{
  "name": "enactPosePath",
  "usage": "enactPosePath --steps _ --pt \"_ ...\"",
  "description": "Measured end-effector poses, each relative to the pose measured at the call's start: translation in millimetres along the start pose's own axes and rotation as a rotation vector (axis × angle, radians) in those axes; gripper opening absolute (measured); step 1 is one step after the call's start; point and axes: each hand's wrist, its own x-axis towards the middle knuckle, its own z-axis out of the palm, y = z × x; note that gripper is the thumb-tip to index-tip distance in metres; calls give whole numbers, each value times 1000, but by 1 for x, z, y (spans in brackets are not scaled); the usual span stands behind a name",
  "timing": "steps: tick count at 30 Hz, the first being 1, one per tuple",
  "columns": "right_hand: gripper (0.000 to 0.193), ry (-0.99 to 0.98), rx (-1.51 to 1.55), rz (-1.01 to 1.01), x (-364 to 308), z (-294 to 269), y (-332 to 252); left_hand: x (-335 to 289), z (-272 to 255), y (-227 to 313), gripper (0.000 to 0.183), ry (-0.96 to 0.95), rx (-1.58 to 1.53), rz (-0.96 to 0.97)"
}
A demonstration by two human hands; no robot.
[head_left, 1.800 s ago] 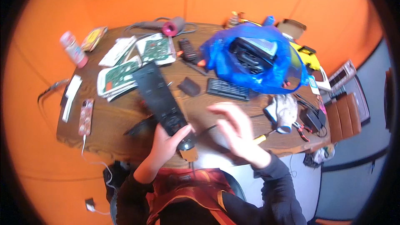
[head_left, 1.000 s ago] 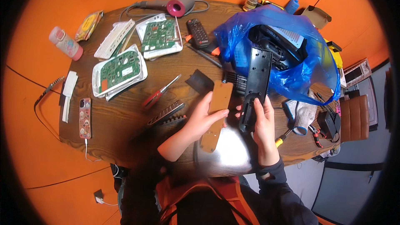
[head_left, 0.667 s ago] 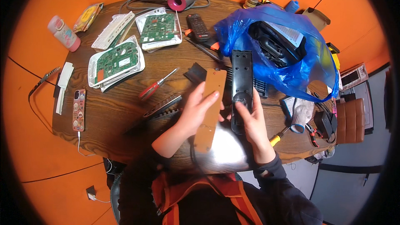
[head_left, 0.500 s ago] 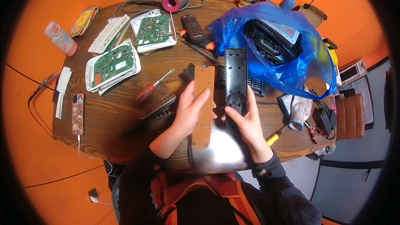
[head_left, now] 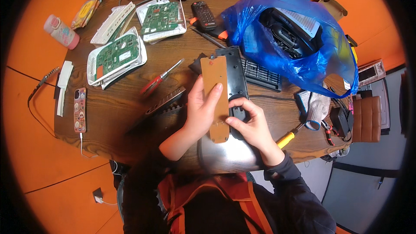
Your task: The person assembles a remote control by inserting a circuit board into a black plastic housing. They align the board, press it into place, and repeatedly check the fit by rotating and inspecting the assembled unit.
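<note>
My left hand (head_left: 197, 110) grips a long, narrow brown circuit board (head_left: 216, 76), thumb on its face and fingers behind. My right hand (head_left: 253, 123) has its thumb and index finger closed at the board's right edge. Partly covered by the board and the right hand is a long black plastic remote-control shell (head_left: 236, 71) with small holes, inner side up. To the left lies a dark remote-control part (head_left: 167, 101) with rows of buttons. A red-handled screwdriver (head_left: 161, 77) rests just beyond it.
Green circuit boards in white casings (head_left: 116, 63) stand at the left. A blue plastic bag (head_left: 249, 28) holding black devices fills the far right, near a remote control (head_left: 203, 15). Gloves (head_left: 318, 106) and a yellow-handled tool (head_left: 286, 139) lie right; a phone (head_left: 80, 110) lies left.
The black shell has moved left, behind the circuit board, and tilted. My right hand has shifted from gripping the shell to the board's edge. The view has shifted slightly.
</note>
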Motion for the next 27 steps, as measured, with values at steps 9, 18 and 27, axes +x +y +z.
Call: enactPosePath --steps 9,18,27 --pt "7 83 127 104 0 -6 -1 1 -4 -7 37 -98 -95 -111" --pt "7 -107 394 208 -10 -1 -9 6 -5 -9 28 -187 -688 -481" --pt "10 327 570 15 -10 -38 -11 1 0 10 30 -198 -375 -450"
